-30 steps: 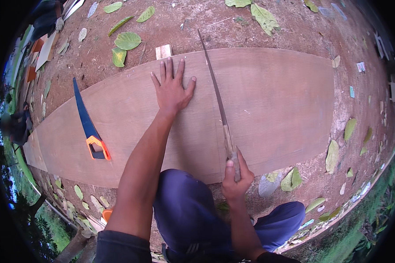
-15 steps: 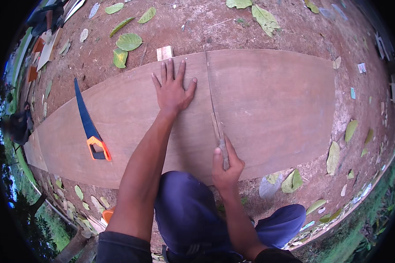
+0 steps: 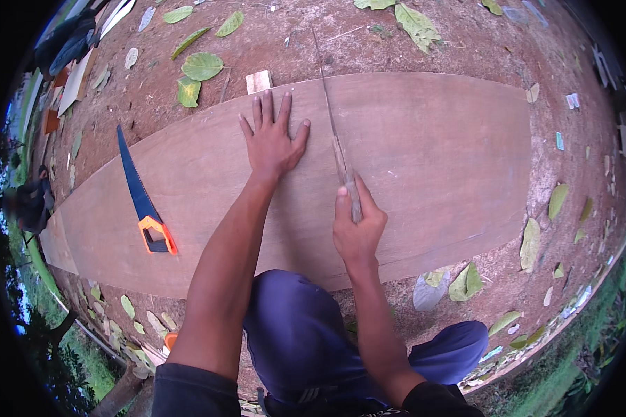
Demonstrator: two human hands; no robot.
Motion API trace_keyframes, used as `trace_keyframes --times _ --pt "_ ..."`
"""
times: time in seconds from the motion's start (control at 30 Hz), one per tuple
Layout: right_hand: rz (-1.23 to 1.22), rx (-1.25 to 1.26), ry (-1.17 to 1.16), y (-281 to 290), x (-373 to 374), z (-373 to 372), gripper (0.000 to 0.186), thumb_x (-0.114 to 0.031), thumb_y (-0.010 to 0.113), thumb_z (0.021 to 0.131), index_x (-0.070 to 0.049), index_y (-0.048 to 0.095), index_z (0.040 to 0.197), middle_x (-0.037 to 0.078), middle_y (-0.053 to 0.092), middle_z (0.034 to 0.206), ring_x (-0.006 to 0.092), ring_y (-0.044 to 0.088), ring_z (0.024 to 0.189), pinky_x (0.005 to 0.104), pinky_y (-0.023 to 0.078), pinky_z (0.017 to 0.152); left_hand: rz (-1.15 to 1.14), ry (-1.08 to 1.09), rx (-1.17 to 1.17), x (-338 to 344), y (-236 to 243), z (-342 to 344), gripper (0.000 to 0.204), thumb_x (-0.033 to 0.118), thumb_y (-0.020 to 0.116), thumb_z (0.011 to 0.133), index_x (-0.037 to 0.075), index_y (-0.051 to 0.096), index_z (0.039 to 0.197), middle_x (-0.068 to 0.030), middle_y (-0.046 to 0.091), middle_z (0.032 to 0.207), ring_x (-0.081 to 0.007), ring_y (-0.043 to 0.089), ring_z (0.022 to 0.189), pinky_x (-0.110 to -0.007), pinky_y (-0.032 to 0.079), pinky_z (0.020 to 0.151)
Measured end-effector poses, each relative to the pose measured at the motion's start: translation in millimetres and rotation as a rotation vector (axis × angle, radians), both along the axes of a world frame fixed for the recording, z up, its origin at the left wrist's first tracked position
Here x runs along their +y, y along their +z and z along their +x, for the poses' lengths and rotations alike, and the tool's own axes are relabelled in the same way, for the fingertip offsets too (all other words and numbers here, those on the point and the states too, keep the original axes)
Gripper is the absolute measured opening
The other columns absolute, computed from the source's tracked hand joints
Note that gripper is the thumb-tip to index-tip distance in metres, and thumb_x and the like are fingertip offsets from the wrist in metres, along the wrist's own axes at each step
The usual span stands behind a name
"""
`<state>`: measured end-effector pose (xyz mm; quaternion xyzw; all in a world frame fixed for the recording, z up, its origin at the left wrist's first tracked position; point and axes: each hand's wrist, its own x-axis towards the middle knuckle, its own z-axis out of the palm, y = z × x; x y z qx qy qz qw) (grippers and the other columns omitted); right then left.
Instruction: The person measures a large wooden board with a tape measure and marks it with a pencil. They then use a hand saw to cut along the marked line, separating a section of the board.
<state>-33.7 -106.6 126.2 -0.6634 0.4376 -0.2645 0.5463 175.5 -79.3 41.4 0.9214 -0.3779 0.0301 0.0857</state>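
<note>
A wide sheet of brown plywood point(image 3: 438, 160) lies before me on the ground. My left hand point(image 3: 273, 142) presses flat on it near the far edge, fingers spread. Wrapped round the worn wooden handle of a hand saw point(image 3: 340, 158) is my right hand point(image 3: 359, 226), over the middle of the sheet. The saw's thin blade is seen nearly edge-on and reaches past the sheet's far edge. A second hand saw point(image 3: 140, 194), with a dark blue blade and an orange and black handle, rests on the plywood left of my left arm.
A small pale wood block point(image 3: 259, 82) touches the sheet's far edge. Large leaves point(image 3: 203, 66) are scattered over the reddish soil. At the far left are another person point(image 3: 31, 201) and some boards point(image 3: 76, 82). My bent knee point(image 3: 289, 313) is at the near edge.
My right hand has pushed the hand saw forward, away from me, so its blade sticks out farther beyond the far edge. My left hand stays in place on the plywood.
</note>
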Motion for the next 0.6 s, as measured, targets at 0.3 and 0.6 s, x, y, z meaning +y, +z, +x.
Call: trace_keyframes --times 0.3,0.6 --pt "-0.041 -0.002 0.037 36 75 -106 0.044 -0.011 0.062 0.101 0.010 0.061 0.139 0.024 0.074 0.112 0.0243 0.072 0.103 0.0343 0.055 0.090 -0.011 0.023 0.002 8 -4 9 0.074 0.058 0.053 0.101 0.025 0.037 0.165 -0.0164 0.023 0.174 -0.0359 0.014 0.162 -0.066 0.003 0.127" --pt "0.078 -0.002 -0.055 14 5 15 0.044 -0.011 0.065 0.098 0.010 0.062 0.137 0.024 0.074 0.085 0.0182 0.069 0.068 0.0342 0.056 0.064 -0.003 -0.007 -0.014 3 -6 7 0.075 0.061 0.048 0.101 0.026 0.034 0.166 -0.0163 0.022 0.174 -0.0362 0.015 0.162 -0.066 0.002 0.127"
